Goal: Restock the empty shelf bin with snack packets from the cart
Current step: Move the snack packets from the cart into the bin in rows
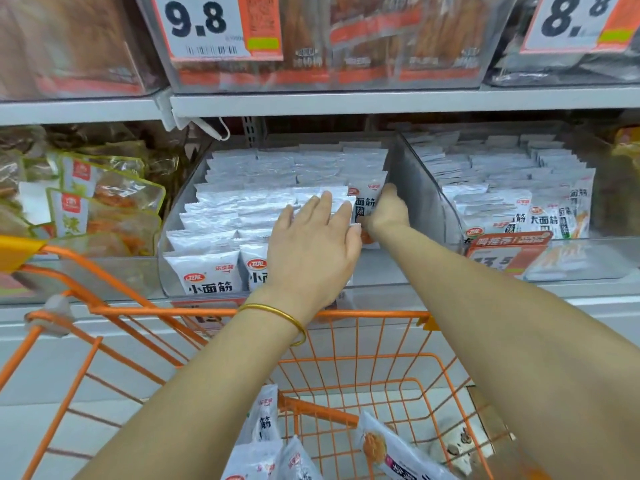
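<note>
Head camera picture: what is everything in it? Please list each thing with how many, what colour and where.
shelf bin: one, clear, middle of the lower shelf.
snack packets: many, white, in rows in the shelf bin.
cart: one, orange wire, in front of the shelf.
cart packets: several, mostly white, at the cart's bottom.
neighbour packets: many, white, in the bin to the right.
green-edged packets: several, left of the shelf bin.
price tags: three, white and orange, two above, one lower right.
bracelet: one, gold, on the left wrist.
left hand: open, flat on the snack packets.
right hand: grips a snack packet by the bin's right wall.
</note>
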